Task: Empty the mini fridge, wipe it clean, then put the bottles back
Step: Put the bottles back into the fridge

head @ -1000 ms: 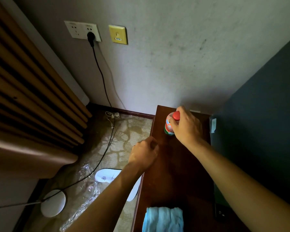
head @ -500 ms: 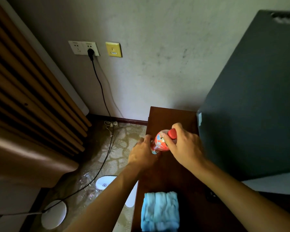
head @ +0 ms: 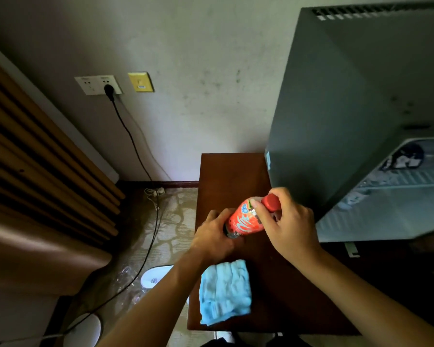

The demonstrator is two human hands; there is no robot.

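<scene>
A small bottle with an orange-red label and red cap is held tilted above the dark wooden stand. My right hand grips it around the neck and cap end. My left hand holds its lower end. The grey mini fridge stands to the right with its white inside showing at the right edge. A folded light blue cloth lies on the stand near its front edge, just below my hands.
A black cable runs from a wall socket down across the patterned floor. A white slipper and crumpled clear plastic lie on the floor left of the stand. Wooden slatted furniture fills the left side.
My right hand lifted the bottle off the back of the stand and brought it nearer. My left hand came up and took its lower end. The view turned right, showing more fridge.
</scene>
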